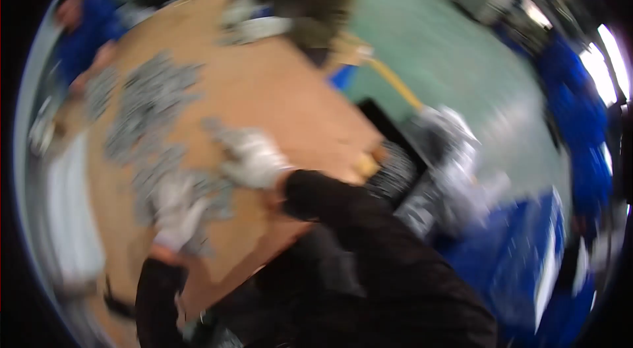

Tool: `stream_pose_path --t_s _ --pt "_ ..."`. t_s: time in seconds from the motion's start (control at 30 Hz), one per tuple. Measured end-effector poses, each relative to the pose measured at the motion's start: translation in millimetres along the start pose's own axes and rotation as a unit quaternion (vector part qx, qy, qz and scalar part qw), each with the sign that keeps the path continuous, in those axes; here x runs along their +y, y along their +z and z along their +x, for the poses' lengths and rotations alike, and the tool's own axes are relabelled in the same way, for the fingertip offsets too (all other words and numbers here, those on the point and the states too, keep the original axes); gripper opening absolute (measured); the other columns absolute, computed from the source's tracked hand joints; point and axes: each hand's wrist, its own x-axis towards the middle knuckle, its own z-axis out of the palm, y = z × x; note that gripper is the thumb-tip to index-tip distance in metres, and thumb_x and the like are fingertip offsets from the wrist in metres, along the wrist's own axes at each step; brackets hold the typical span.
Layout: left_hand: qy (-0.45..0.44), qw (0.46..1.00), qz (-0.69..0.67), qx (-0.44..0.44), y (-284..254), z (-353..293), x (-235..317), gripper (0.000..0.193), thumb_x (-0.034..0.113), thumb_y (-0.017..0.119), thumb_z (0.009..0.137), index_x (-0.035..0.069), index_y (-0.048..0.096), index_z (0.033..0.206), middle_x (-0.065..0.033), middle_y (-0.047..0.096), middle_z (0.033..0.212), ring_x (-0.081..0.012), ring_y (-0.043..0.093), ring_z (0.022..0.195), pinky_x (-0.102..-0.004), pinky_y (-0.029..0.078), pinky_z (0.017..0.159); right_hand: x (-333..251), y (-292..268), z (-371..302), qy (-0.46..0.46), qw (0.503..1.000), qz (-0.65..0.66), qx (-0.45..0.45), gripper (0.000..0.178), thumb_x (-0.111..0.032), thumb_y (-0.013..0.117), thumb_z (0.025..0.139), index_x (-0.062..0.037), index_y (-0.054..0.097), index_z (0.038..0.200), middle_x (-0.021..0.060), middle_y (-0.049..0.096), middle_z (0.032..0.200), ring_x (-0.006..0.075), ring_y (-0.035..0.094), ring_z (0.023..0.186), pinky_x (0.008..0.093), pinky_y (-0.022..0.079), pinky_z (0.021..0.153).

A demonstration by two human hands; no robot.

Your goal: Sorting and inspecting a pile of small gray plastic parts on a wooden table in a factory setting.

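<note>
My left hand (176, 208), in a white glove, lies over a spread of small flat grey parts (151, 97) on a brown table (290, 97). Its fingers look stretched out with the thumb apart. Further right, my right hand (256, 158), also gloved in white, reaches over the tabletop from a dark sleeve. A small grey part (212, 125) shows at its fingertips. Motion blur hides whether those fingers grip it. More loose grey parts (217, 200) lie beside my left hand, and some are covered by it.
Across the table stands a person in dark green (323, 5) with white gloves; another in blue (89, 31) works at the far left. A black bin (386, 125) with grey parts sits at the table's right edge, near clear plastic (455, 157) and a blue sheet (508, 249).
</note>
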Motion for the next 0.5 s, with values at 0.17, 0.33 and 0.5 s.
stream_pose_path --t_s 0.17,0.33,0.5 --pt "-0.011 0.995 0.101 -0.002 9.7 9.7 -17.7 0.069 0.039 0.066 0.104 0.009 0.048 0.164 -0.0217 0.041 0.172 -0.0456 0.029 0.162 -0.0632 0.019 0.132 11.5 26.6 -17.0 0.005 0.996 -0.069 0.049 0.075 -0.044 0.075 0.089 -0.0072 0.059 0.152 0.0215 0.063 0.148 0.0442 0.052 0.144 0.0607 0.033 0.127" --pt "0.016 1.0 -0.024 0.01 -3.2 28.5 -24.3 0.056 0.028 0.065 0.106 0.007 0.057 0.157 -0.0229 0.047 0.168 -0.0455 0.035 0.159 -0.0597 0.022 0.132 24.2 13.3 -29.5 0.025 0.997 -0.063 0.031 0.072 -0.049 0.076 0.086 -0.006 0.066 0.143 0.0205 0.064 0.145 0.044 0.051 0.145 0.0624 0.029 0.129" --pt "-0.053 0.99 0.074 0.104 -45.8 -33.8 -24.7 0.069 0.061 0.058 0.11 0.018 0.056 0.163 -0.0208 0.041 0.174 -0.0489 0.034 0.16 -0.0615 0.029 0.13 26.5 19.3 -28.1 0.021 0.999 -0.022 0.037 0.073 -0.053 0.078 0.082 -0.0043 0.07 0.137 0.0209 0.065 0.144 0.0425 0.053 0.143 0.0601 0.028 0.128"
